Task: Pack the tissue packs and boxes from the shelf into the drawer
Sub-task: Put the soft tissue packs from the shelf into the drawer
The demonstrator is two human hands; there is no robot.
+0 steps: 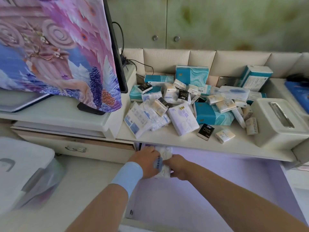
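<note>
Your left hand [147, 162] and right hand [178, 166]: fingers of both curled round white tissue pack [164, 152]. You hold it low in back left corner of drawer [217, 185], likely to start tidy row. Other packs and boxes [182, 120] lie heaped on shelf [167, 140] above.

Cream shelf [167, 139] bears heaped tissue packs [183, 119], teal boxes [212, 114], seemingly a dispenser [275, 129].

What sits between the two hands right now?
A white tissue pack, held by the left hand and right hand inside the drawer; head view shows it.
</note>
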